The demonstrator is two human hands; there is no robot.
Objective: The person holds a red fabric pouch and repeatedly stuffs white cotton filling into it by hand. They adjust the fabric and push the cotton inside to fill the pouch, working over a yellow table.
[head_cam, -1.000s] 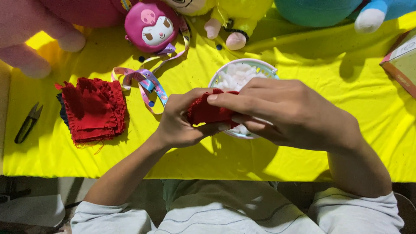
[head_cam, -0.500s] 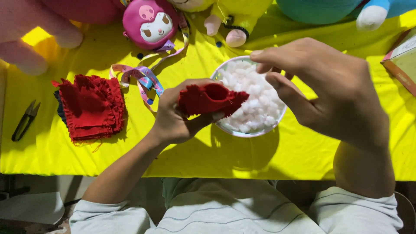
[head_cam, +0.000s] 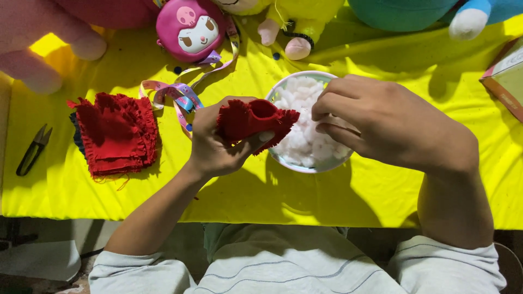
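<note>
Left hand [head_cam: 215, 142] grips a red fabric pouch [head_cam: 251, 121], thumb pressed on its lower edge, fingers curled behind; pouch mouth faces 3 o'clock, overlapping the white bowl [head_cam: 283, 87] rim. Right hand [head_cam: 381, 122] sits over the bowl, fingertips [head_cam: 322, 115] pinched narrow down among the white stuffing [head_cam: 298, 142]; whether they hold a tuft cannot be told. Pouch lies just at 9 o'clock of those fingertips, apart from them.

Stack of red fabric pieces [head_cam: 115, 133] at 9 o'clock of left hand. Black snips [head_cam: 32, 149] further out. Patterned ribbon [head_cam: 177, 95] at 11 o'clock. Yellow tablecloth [head_cam: 272, 190] beneath.
</note>
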